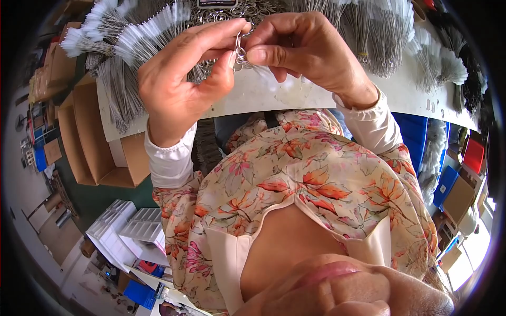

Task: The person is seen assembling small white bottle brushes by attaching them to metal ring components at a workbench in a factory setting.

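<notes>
Above the near edge of the white table (311,97), both hands meet at a small silver wire loop with rings (240,52). My left hand (179,79) pinches it between thumb and index finger. From the other side, my right hand (311,52) is closed on the same piece, thumb and index finger at its rings; its other fingers are curled. The exact kind of metal piece is too small to tell. Behind the hands lies a heap of shiny metal rings (258,9), partly hidden by them.
Bundles of thin wire brushes with white bristles lie at left (153,39) and right (385,37) on the table. A dark-screened device (217,3) stands at the far edge. Open cardboard boxes (100,142) are at the left, white plastic drawers (113,226) lower left, blue bins (412,134) at right.
</notes>
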A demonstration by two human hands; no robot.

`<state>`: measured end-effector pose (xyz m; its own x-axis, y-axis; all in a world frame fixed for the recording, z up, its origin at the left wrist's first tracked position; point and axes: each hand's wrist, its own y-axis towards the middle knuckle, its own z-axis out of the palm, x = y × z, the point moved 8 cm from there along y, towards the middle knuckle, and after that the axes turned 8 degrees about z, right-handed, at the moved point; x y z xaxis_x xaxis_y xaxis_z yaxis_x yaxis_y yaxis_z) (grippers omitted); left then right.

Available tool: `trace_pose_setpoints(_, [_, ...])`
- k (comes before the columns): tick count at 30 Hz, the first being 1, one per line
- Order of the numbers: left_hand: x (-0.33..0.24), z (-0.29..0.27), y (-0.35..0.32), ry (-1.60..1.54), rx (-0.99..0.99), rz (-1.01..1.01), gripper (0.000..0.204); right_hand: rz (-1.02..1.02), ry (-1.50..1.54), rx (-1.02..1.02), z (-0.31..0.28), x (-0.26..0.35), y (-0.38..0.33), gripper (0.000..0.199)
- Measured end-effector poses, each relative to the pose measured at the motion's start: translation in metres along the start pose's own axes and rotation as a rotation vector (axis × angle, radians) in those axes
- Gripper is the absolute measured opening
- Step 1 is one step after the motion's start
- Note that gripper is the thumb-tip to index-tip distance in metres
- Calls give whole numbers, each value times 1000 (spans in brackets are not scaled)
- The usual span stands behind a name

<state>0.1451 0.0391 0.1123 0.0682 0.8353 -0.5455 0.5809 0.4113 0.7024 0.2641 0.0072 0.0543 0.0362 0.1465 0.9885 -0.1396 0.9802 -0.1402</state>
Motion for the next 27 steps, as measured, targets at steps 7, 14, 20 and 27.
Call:
trace_pose_setpoints(7, [19, 7, -2, -137, 173, -248, 15, -10, 150, 27, -6, 2, -8, 14])
trace_pose_setpoints(14, [39, 25, -28, -870, -106, -677, 16, -16, 111, 22, -10, -8, -10, 15])
trace_pose_setpoints(20, [23, 7, -24, -248, 137, -506, 17, -53, 93, 30, -3, 3, -8, 15])
trace_pose_setpoints(27, [12, -6, -35, -326, 161, -596, 24, -144, 28, 49, 12, -3, -8, 14])
